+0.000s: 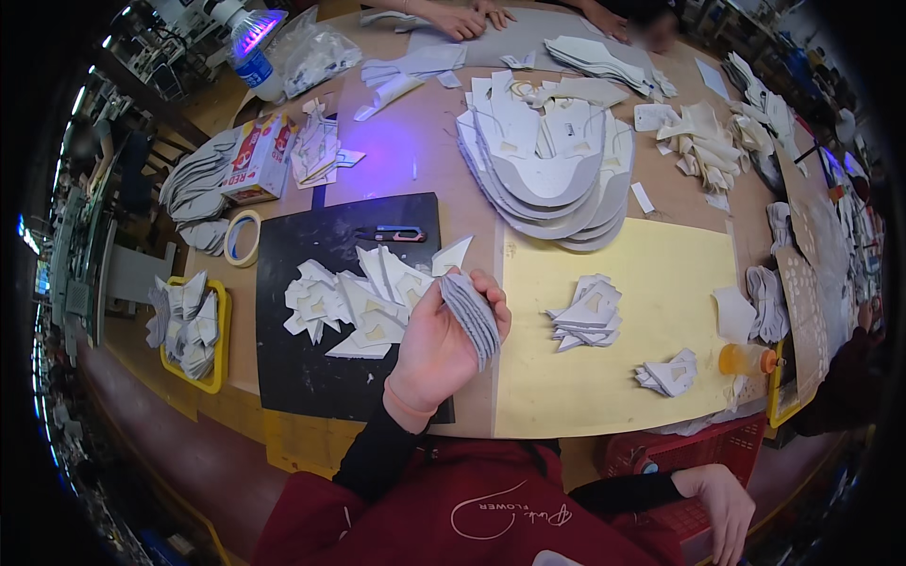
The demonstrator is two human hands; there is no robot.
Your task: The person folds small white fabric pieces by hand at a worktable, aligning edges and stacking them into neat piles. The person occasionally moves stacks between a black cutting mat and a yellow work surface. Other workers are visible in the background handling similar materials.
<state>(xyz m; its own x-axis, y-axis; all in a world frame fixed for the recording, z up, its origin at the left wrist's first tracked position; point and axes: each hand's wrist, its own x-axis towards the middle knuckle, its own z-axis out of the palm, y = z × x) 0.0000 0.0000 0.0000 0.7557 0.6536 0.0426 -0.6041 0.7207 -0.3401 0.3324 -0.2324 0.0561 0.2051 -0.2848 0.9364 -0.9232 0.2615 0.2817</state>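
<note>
My left hand [432,347] is raised over the table and closed around a small stack of grey padded fabric pieces [472,319], their edges facing up. Beneath it, on a black cutting mat [311,382], lies a loose heap of white and grey cut pieces [373,297]. A snap-off cutter [398,234] rests above that heap. My right hand [725,509] hangs low at the right, fingers extended and holding nothing, beside a red plastic basket [741,448]. Two small piles of cut pieces, one central [587,313] and one nearer [668,374], lie on a yellow sheet [538,406].
Large stacked grey-white panels [557,179] stand beyond the yellow sheet. An orange-filled bottle [746,358] is at the right edge. Leftward are a tape roll [243,238], a red-white box [260,160] and a yellow tray [223,330]. Other people's hands [462,19] work across the table.
</note>
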